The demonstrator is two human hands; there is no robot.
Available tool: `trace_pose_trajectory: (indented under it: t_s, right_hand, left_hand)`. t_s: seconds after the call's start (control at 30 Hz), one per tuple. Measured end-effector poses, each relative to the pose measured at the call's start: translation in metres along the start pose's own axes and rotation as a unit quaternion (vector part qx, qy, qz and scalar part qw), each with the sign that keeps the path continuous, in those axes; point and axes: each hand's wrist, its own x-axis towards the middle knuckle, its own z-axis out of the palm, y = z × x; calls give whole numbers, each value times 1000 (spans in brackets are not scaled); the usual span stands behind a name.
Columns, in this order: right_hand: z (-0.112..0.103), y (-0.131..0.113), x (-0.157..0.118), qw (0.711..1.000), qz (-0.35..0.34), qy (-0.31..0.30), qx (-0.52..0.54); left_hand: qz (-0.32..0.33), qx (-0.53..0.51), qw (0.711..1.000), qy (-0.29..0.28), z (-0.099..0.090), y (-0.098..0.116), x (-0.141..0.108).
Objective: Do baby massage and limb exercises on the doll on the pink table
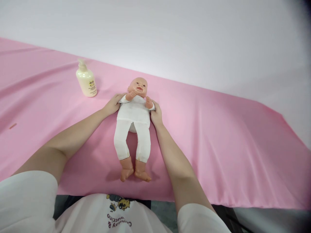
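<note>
Left hand [113, 104] and right hand [156, 114] are steadying the doll [133, 109] mid-frame, fingers gripping its sides; next move is likely calling for even, two-sided support.

Bare arms [76, 132] stretch forward, left hand [116, 103] and right hand [157, 115] curved inward, fingers [120, 95] partly hidden

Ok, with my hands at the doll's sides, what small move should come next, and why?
I'd probably slip the fingers of the left hand and right hand evenly in beneath the doll. It lies face up on the pink cloth, one hand at each side of its upper body, so a matched hold seems steadier.
</note>
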Motion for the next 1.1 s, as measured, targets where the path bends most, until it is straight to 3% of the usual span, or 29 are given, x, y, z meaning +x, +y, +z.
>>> trace_pose_trajectory:
  t_s: [0.17,0.33,0.47,0.57,0.67,0.8,0.93,1.1]
  right_hand:
    - [1,-1,0,1000,9,1,14]
    - [3,0,1,998,47,22,40]
    - [1,11,4,986,114,80,93]
    - [-3,23,7,974,137,110,143]
    - [-5,30,10,966,144,119,179]
    - [-3,29,9,965,145,141,168]
    - [1,16,5,981,125,106,105]
    - [3,-7,1,1000,4,23,6]
  left_hand:
    - [5,1,1000,-6,-1,2,1]
    - [17,-53,998,-1,-3,22,5]
    - [-70,-90,992,47,-2,21,4]
    - [-163,-94,977,104,0,1,2]
    - [-199,-106,964,141,1,-19,3]
    - [-180,-114,967,140,1,-26,3]
    - [-153,-73,980,103,1,-10,2]
    - [-62,-16,997,33,0,10,2]
